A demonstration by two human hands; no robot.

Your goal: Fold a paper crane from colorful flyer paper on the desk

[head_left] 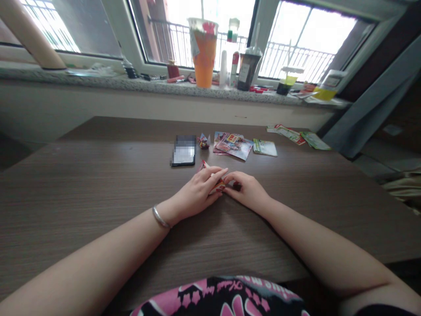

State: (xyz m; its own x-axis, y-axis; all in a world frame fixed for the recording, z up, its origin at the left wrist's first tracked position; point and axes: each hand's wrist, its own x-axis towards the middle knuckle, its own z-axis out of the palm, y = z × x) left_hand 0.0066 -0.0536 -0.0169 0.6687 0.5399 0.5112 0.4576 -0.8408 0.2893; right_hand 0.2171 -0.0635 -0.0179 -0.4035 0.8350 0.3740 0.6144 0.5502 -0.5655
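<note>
My left hand (204, 186), with a silver bangle at the wrist, lies over a small folded piece of printed paper (217, 188) in red, white and orange. Its fingers press the paper near the tabletop and hide most of it. Beside it, my right hand (249, 188) has thumb and forefinger pinched together at the paper's right edge. A red and white tip of paper shows beyond the left hand. Farther back stand a small folded paper figure (204, 141) and a dark phone-like device (184, 151) with a blurred screen.
Pink printed sheets (235, 147) and a green-white card stack (265, 148) lie beyond my hands on the brown table (98, 175). More cards (315, 140) lie at the back right. On the windowsill (158, 85) stand an orange drink cup (204, 57), a dark cup (248, 70) and bottles.
</note>
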